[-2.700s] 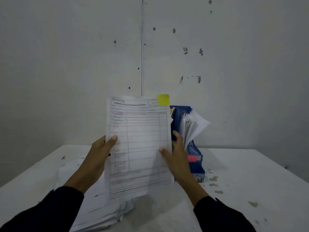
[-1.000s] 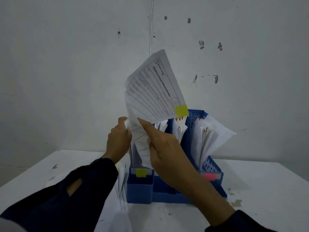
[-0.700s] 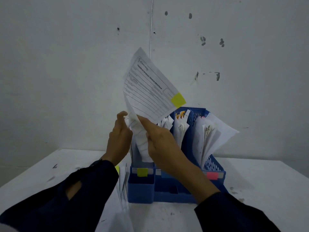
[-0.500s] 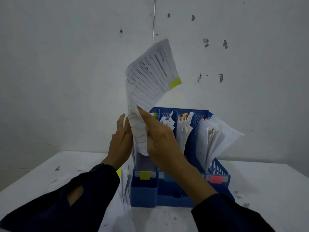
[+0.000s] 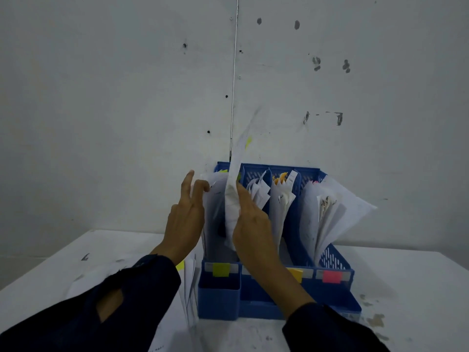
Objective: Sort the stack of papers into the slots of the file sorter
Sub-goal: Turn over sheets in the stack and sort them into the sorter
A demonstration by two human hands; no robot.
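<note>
My right hand (image 5: 250, 224) pinches the sheet (image 5: 234, 194) at its lower part, fingers curled round the paper; the sheet stands nearly edge-on above that pinch, its foot already down in the leftmost slot of the file sorter (image 5: 337, 260), the one marked by the yellow-green tab (image 5: 221, 269) below my grip; my left hand (image 5: 186, 219) sits just left of the pinch with fingers mostly straight, fingertips touching the papers already filed there and seeming to hold them aside, gripping nothing.

I judge the sheet light, limp and quick to buckle; it bends above my fingers and its top is blurred, so a low pinch gives little control of the upper end; taking it higher up, near mid-edge, would keep it stiffer as it slides down; a hard push from the top would likely crumple it against the papers inside.

The slot floor is hidden behind both hands and the filed papers, so I cannot tell how deep the sheet sits; the tab under my right wrist is covered; the remaining stack (image 5: 189, 283), left of and below my grip, is mostly hidden by my left sleeve; the print on the sheet is unreadable.
</note>
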